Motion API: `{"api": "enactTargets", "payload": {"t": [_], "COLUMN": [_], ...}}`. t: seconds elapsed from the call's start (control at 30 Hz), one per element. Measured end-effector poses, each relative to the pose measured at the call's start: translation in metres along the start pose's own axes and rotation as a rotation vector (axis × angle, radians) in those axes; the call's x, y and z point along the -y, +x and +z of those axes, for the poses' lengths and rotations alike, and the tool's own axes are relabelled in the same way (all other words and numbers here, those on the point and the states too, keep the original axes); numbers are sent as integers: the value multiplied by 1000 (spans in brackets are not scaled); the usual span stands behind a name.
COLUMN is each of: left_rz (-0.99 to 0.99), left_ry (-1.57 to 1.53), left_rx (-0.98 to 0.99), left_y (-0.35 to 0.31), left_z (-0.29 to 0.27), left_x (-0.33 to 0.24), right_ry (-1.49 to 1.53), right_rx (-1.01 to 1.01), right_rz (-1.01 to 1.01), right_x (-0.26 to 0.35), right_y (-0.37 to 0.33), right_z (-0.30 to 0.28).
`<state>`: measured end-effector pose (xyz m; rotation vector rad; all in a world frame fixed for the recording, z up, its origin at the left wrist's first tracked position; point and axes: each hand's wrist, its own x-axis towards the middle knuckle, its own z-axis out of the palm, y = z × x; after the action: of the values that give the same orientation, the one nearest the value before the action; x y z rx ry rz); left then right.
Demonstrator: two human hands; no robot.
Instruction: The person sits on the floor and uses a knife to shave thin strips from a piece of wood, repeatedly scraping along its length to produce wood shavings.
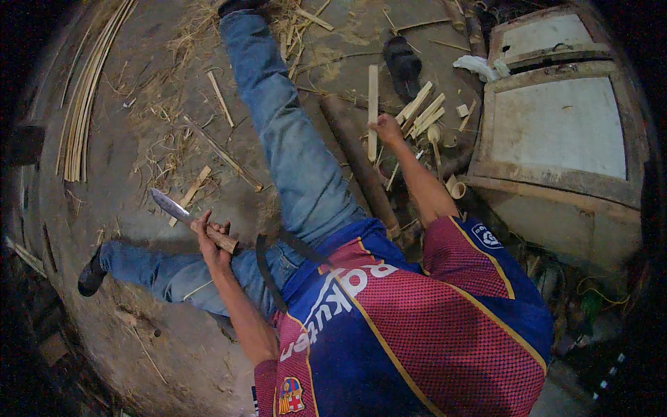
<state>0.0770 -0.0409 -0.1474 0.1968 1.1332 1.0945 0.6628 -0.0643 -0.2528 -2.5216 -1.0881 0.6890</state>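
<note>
Approx. 2 o'clock: 2 wood-framed whitish panels (559, 132), dirty, dark gap btwn. Crumpled white bag (478, 66) nr their 9 o'clock edge. 1 o'clock: dark shoe-shaped thing (403, 66) on floor (156, 52), kind unclear. 4 o'clock: thin yellow cord (614, 302), loose.

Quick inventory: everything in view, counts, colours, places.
Knife: one, silver and brown, mid-left
Flat strip: one, pale, upper centre
Long strips: one group, pale, upper left
Short pieces: several, pale, right of strip
Log: one, brown, near centre
Spoon-like piece: one, pale, below short pieces
Unclear object: one, black, above short pieces
Framed panels: two, white, upper right
Crumpled sheet: one, white, beside panels
Shavings: many, tan, on floor
Shirt: one, maroon-blue, lower centre
Jeans: one pair, blue, centre-left
Shoes: two, dark, top and left
Left hand: one, bare, holding knife
Right hand: one, bare, holding strip
</note>
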Motion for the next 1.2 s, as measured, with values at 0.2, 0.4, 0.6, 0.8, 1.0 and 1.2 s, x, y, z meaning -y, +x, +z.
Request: {"api": "enactTargets", "payload": {"t": [0.2,0.4,0.6,0.8,1.0,1.2], "left_rz": [9,-23,4,24,-3,0], "left_ry": [-11,-61,-101,-78,-106,-75], "left_rx": [-63,-22,-9,12,-5,10], "left_y": [2,7,1,3,10,10], "left_z": [0,-7,-2,-4,-14,-20], "left_x": [0,3,0,1,4,4], "right_ry": [1018,1017,1293,1939,2087,1706], "right_rx": [-72,32,186,633,586,174], "right_rz": [86,72,113,399,342,172], "right_x": [78,110,94,98,142,201], "right_y": [12,0,4,-12,-30,-58], "right_z": [-98,-124,-83,-62,-57,-30]}}
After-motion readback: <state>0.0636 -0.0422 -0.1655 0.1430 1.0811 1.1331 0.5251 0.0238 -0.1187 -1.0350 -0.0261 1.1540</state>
